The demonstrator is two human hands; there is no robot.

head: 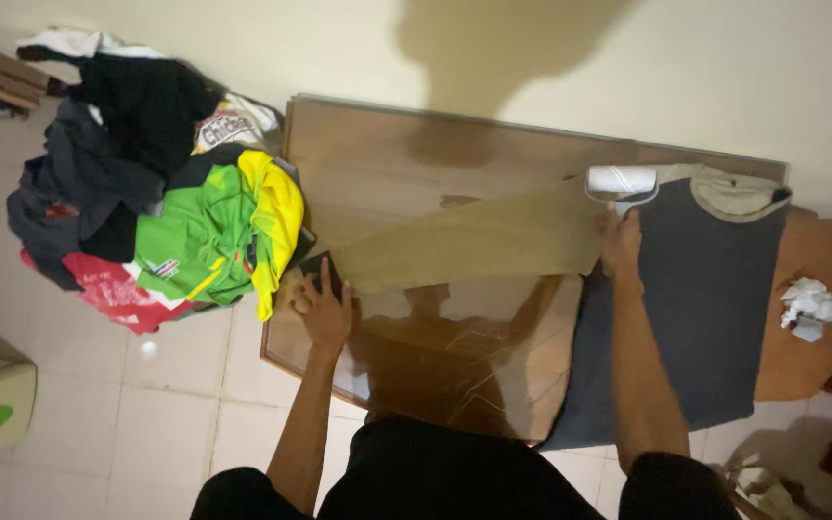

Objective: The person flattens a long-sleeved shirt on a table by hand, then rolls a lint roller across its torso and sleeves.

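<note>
Seen from above, looking down past my own dark-clothed lap at a glossy wooden table set against a pale wall. A two-tone shirt lies flat across the right part of the table, its body dark grey-blue, its collar and long sleeve tan. The tan sleeve stretches leftward over the tabletop.

My right hand reaches forward with the arm nearly straight, wrist level, fingers closed around the handle of a white lint roller. The roller head rests on the shirt near the shoulder, where sleeve meets body, close to the far edge of the table.

My left hand extends forward on the left, palm down, fingers spread and pressed flat on the cuff end of the sleeve, near the table's left edge; it grasps nothing.

To the left, on the tiled floor, sits a heap of clothes in black, green, yellow and red. To the right, a round wooden stool holds a crumpled white tissue
</note>
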